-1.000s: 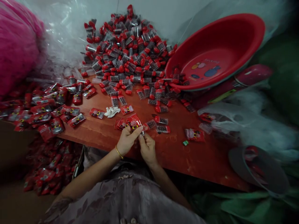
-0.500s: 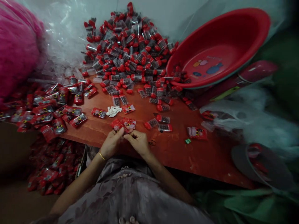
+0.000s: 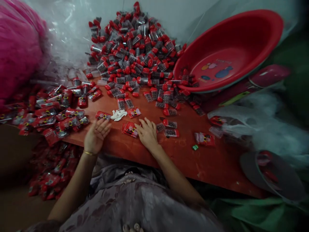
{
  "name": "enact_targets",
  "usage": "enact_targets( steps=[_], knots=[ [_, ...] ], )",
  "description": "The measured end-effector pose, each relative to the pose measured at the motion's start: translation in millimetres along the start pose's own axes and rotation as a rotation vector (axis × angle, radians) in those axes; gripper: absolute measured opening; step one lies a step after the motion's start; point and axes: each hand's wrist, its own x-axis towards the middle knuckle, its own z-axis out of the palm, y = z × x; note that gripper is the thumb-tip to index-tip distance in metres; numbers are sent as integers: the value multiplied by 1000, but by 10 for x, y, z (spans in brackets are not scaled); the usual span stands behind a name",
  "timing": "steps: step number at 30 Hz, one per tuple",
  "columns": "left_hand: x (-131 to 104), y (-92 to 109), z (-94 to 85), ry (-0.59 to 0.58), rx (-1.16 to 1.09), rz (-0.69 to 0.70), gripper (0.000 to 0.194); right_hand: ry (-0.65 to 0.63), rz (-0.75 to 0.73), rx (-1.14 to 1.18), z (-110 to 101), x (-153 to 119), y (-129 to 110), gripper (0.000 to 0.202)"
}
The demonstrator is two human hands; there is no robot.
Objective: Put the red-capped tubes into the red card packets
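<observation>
My left hand (image 3: 96,137) is open, palm up and fingers spread, with nothing in it. It hovers by the table's near edge, right of a pile of filled red packets (image 3: 70,123). Over the table's middle my right hand (image 3: 147,134) has its fingers apart and bent. Its fingertips are at the right edge of a small stack of flat red printed wrappers (image 3: 130,128); whether they touch it I cannot tell. Just right of this hand lie a few clear tubes (image 3: 172,132) with red caps and dark contents. The hand partly covers one of them.
A big heap of red-capped tubes (image 3: 135,58) stands at the back, against a tilted red basin (image 3: 241,35). White finger cots or similar (image 3: 118,114) lie mid-table. At right are a packet stack (image 3: 204,139), a plastic bag (image 3: 256,122) and a grey tub (image 3: 287,180). More packets lie below left.
My hands have parted from their pinch near the table edge. The left has swung left and opened; the right has moved up to the wrappers. Another packet now lies on the left pile.
</observation>
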Motion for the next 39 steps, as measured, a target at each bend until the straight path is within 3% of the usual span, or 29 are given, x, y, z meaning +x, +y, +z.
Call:
enact_targets(
  steps=[5, 7, 11, 15, 18, 21, 24, 34, 36, 39],
  knots=[
    [-138, -411, 201, -56, 591, 423, 30, 67, -26, 42, 13, -33, -7, 21],
    [-141, -437, 279, -91, 771, 553, 31, 103, -39, 69, -11, -40, 0, 20],
    [-72, -381, 469, -180, 913, 700, 44, 219, -32, 148, -92, -46, -1, 20],
    [35, -362, 606, -339, 1037, 623, 25, 343, -7, 278, -188, -33, -24, 18],
    [91, -382, 653, -372, 978, 573, 27, 390, 93, 488, -216, -3, -40, 22],
    [107, -401, 688, -394, 928, 583, 29, 327, 258, 721, -207, 42, -35, 38],
    [98, -411, 729, -409, 937, 591, 31, 250, 348, 858, -210, 89, -12, 27],
    [69, -498, 869, -346, 959, 680, 40, 335, 319, 692, -261, 138, -38, 40],
    [63, -512, 886, -356, 873, 618, 41, 341, 322, 727, -270, 127, -52, 39],
    [57, -503, 902, -432, 621, 404, 34, 316, 298, 785, -305, 97, -69, 31]
  ],
)
